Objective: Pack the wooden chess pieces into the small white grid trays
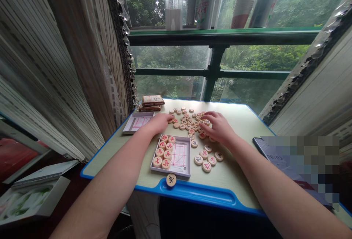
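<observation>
Reaching across the table (242,121), the left hand (162,122) has its fingertips at the left edge of the scattered pieces (189,127); whether it pinches one, I cannot tell at this size. The right hand (217,127), fingers parted and loosely bent, is over the right edge. Nearer, a tray (180,154) holds eight red-marked pieces (167,154) in two columns. A black-marked piece (171,180) lies at its near side.

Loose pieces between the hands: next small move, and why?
I'd likely have the right hand take a red-marked piece beside it and set it in the nearer box: the eight pieces there are all red-marked, in two columns, with bare space alongside.
</observation>
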The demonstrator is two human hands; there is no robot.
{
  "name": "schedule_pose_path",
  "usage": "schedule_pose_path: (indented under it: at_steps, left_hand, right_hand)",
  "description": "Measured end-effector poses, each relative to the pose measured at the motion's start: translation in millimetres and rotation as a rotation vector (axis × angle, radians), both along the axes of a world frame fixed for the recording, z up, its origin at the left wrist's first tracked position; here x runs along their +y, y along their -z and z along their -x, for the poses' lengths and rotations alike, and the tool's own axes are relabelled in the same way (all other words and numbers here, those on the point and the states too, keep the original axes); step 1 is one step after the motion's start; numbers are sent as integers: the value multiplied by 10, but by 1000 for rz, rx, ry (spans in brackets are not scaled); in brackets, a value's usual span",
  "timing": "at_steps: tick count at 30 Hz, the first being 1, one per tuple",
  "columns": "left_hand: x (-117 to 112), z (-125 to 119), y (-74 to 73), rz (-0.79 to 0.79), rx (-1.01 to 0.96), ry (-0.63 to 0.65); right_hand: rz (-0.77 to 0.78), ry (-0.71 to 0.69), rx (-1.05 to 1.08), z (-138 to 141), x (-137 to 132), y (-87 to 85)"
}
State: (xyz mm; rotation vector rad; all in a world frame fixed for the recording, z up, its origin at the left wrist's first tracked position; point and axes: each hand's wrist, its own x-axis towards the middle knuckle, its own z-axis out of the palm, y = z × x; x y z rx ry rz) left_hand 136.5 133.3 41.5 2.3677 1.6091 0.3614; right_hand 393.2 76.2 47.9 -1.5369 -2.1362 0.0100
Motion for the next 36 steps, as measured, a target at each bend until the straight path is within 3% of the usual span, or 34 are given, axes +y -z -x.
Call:
schedule_pose_path:
  at_steps: [3, 7, 12, 19, 25, 30, 36]
  left_hand:
    - [14, 8, 9, 0, 24, -11]
    - [17, -2, -1, -20, 45, -36]
    - [-14, -22, -28, -31, 61, -36]
    - [-52, -35, -63, -26, 76, -33]
    - [-48, -33, -60, -39, 96, -42]
    - [-36, -18, -45, -52, 87, -57]
    - [-45, -23, -32, -72, 96, -60]
  right_hand:
    - [-112, -289, 51, 249, -283, -157]
    - [-3, -713, 93, 634, -722, -295]
    - [101, -852, -42, 830, -976, -319]
    - [191, -817, -169, 826, -961, -289]
    - [204, -807, -37, 823, -938, -294]
    - [220, -522, 186, 492, -607, -393]
    - [232, -144, 76, 203, -266, -286]
